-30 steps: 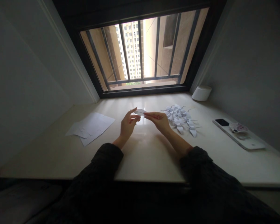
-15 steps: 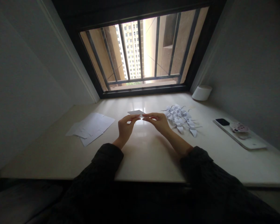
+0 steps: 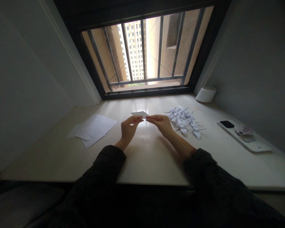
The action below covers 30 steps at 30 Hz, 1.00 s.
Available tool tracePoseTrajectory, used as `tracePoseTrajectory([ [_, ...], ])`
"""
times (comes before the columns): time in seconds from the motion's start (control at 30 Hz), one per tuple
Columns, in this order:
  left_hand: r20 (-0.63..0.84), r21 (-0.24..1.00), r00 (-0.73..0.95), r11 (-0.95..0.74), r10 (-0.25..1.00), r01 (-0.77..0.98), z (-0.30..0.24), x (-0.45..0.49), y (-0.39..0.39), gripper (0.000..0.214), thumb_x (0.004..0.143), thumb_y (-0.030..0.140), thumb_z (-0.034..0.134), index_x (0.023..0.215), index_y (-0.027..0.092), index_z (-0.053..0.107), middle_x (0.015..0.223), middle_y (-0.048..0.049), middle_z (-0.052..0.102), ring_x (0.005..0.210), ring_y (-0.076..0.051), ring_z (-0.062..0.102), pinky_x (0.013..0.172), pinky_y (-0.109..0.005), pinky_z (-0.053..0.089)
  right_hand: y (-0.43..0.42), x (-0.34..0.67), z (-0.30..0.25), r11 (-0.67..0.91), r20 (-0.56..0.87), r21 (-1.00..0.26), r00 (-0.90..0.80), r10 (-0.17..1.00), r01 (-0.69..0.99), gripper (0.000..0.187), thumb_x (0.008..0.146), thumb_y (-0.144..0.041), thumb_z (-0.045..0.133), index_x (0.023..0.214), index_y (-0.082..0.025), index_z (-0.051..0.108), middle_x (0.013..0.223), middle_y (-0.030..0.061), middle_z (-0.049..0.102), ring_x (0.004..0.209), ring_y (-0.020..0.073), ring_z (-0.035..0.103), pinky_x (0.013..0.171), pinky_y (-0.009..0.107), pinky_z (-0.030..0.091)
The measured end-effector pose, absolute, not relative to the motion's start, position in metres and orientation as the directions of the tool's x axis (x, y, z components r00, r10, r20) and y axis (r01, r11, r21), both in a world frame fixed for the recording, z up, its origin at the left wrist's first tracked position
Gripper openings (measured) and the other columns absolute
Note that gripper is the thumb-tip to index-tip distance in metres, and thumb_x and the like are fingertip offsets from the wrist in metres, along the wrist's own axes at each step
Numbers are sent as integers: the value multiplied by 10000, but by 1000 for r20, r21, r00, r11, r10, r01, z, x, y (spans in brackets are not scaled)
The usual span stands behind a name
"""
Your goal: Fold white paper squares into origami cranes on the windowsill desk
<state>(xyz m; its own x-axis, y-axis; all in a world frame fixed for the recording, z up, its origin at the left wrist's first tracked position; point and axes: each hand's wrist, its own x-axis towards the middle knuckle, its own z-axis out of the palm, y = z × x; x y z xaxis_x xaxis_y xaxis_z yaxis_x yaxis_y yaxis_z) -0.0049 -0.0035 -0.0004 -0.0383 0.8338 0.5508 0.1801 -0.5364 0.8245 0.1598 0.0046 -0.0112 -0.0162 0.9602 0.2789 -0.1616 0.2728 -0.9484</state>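
Head view of a pale desk (image 3: 147,158) below a barred window (image 3: 144,53): the left hand (image 3: 129,129) and the right hand (image 3: 161,123) meet fingertip to fingertip above the desk's middle, each pinching one edge of a small folded white paper (image 3: 139,113) held just clear of the surface. To the right of the right hand lies a heap of folded paper cranes (image 3: 184,120), to the left of the left hand a loose spread of flat white sheets (image 3: 92,128). Farther right, a phone (image 3: 244,138) lies near the wall and a white cylindrical container (image 3: 205,94) stands in the far corner
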Motion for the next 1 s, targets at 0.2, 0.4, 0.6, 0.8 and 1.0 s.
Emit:
tracePoseTrajectory([
  [0.2, 577, 798, -21, -557, 817, 230, 7, -7, -8, 112, 723, 310, 711, 811, 248, 742, 847, -17, 733, 813, -195, 680, 820, -342, 527, 4, 161, -9, 339, 343, -938, -44, 938, -67, 282, 670, -447, 733, 865, -243, 740, 880, 40, 739, 845, 214, 675, 824, 365, 509],
  [0.4, 595, 780, -18, -572, 804, 256, 7, -6, -10, 118, 735, 307, 705, 835, 258, 743, 857, -15, 734, 818, -194, 681, 810, -336, 530, -2, 158, -1, 345, 349, -937, -145, 926, -52, 278, 683, -437, 730, 877, -238, 723, 903, 45, 730, 843, 205, 671, 788, 340, 509],
  [0.6, 559, 814, -28, -543, 829, 206, 6, -5, -8, 110, 709, 306, 724, 799, 246, 745, 832, -22, 734, 804, -191, 679, 810, -342, 530, -1, 156, -5, 303, 309, -950, -93, 947, -70, 274, 639, -438, 759, 826, -238, 737, 866, 39, 740, 841, 216, 677, 799, 353, 510],
  [0.8, 528, 843, -34, -519, 848, 139, 1, -2, -5, 138, 704, 317, 724, 813, 234, 742, 838, -33, 733, 814, -191, 678, 806, -347, 535, 4, 158, -9, 317, 319, -945, -15, 947, -75, 256, 596, -427, 787, 767, -240, 755, 792, 30, 744, 793, 222, 675, 793, 373, 515],
  [1.0, 558, 819, -42, -542, 829, 189, 3, -4, -7, 149, 718, 321, 716, 832, 228, 738, 858, -31, 730, 812, -187, 679, 808, -338, 540, 1, 158, -4, 280, 282, -950, 1, 959, -135, 276, 566, -412, 800, 785, -247, 762, 811, 31, 750, 824, 239, 687, 840, 397, 516],
])
